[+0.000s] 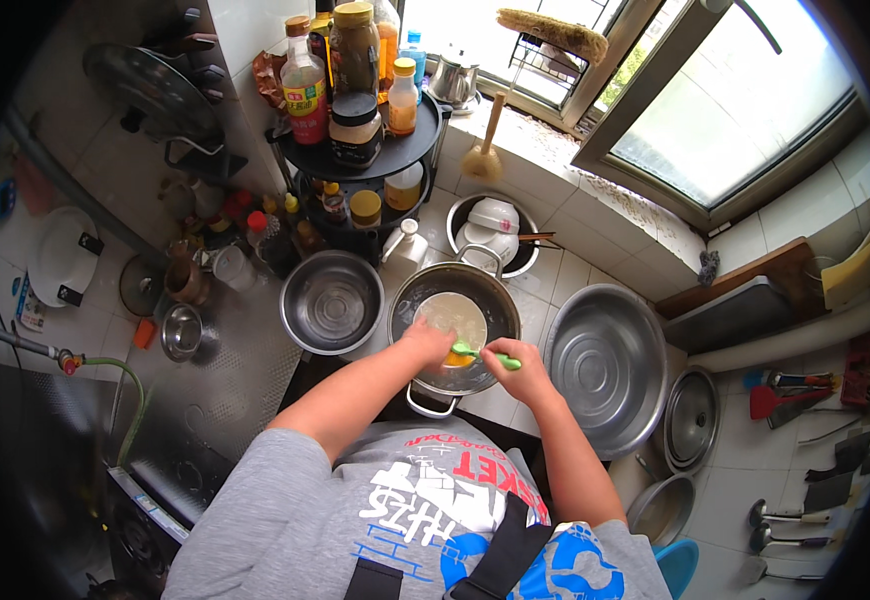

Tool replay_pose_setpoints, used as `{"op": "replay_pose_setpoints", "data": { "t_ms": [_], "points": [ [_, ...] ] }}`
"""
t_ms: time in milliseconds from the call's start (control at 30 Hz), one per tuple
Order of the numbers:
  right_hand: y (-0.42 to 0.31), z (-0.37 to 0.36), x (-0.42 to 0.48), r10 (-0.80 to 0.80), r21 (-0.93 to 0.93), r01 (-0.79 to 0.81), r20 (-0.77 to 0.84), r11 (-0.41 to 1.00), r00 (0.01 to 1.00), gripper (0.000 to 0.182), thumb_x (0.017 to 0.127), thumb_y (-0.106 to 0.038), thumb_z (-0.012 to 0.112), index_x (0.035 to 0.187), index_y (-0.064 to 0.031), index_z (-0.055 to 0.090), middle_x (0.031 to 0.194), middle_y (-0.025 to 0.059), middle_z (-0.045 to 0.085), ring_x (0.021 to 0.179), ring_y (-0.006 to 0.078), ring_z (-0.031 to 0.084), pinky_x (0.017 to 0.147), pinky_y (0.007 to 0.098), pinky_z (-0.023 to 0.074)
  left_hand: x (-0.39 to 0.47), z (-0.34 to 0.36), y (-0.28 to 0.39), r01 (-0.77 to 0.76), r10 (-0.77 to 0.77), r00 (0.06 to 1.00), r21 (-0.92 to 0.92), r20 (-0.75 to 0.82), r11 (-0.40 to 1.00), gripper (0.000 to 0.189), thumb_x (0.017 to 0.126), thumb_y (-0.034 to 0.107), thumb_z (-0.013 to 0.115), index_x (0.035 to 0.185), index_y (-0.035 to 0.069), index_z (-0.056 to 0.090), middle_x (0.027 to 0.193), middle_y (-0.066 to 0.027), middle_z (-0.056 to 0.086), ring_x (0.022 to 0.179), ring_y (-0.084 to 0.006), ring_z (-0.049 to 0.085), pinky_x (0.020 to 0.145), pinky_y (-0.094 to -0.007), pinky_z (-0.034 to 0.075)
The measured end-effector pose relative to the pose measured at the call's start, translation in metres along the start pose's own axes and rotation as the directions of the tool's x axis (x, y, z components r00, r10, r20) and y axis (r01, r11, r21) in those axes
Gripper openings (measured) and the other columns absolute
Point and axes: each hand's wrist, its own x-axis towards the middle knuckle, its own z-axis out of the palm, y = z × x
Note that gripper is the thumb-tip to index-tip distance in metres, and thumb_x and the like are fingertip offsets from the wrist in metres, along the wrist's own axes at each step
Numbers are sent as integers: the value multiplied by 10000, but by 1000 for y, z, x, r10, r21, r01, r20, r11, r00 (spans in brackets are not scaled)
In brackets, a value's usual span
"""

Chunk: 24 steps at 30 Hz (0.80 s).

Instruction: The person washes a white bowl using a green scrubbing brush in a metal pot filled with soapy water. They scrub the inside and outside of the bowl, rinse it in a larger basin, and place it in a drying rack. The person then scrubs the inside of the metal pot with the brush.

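Observation:
A two-handled metal pot (511, 319) stands on the counter in front of me. Inside it is a pale round dish (451, 309), with a patch of orange-yellow (459, 360) near its lower edge that I cannot identify. My left hand (430, 343) reaches in from the left and grips the dish at its near left side; some of its fingertips are hard to make out. From the right, my right hand (517, 367) holds a light green utensil (508, 361) by its handle. The utensil's green head lies over the dish, close to my left fingers.
Left of the pot stands a steel basin (332, 304); right of it, a large aluminium basin (604, 375). Behind are a bowl of stacked white bowls (491, 225), a white pump bottle (405, 244) and a tiered black rack (405, 154) of bottles. A dish brush (482, 161) hangs by the window.

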Motion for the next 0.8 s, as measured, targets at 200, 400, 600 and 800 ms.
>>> {"op": "replay_pose_setpoints", "data": {
  "t_ms": [200,400,600,800],
  "points": [
    [-9,14,-13,-275,-207,275,28,939,961,156,820,-200,731,867,-56,693,788,131,679,676,281,665,624,351,525,13,21,-6,79,-73,996,118,-55,990,775,875,333,602,1518,69,262,1021,-97,722,1019,-251,675,1109,-412,299],
    [-16,8,-2,142,24,-141,-59,990,988,191,849,-222,711,839,-31,698,760,156,682,684,305,672,619,355,518,-8,-8,23,147,-156,988,-209,-23,967,1043,732,529,737,1525,69,241,1138,-139,686,1105,-253,640,1123,-406,285],
    [-16,2,-19,-249,-228,230,-58,946,967,173,840,-211,712,781,-55,665,709,151,636,679,339,650,602,403,506,5,15,-11,46,-46,999,176,-6,983,806,847,333,635,1529,126,259,1045,-121,710,1022,-274,669,1128,-414,282],
    [-4,24,-11,-1,-19,-3,-230,1000,973,212,876,-210,697,776,-25,663,646,149,646,574,312,635,560,356,495,2,-1,25,171,-171,985,-51,-8,984,677,937,285,494,1530,93,232,1100,-73,712,1061,-247,663,1152,-418,229]
  ]
}}
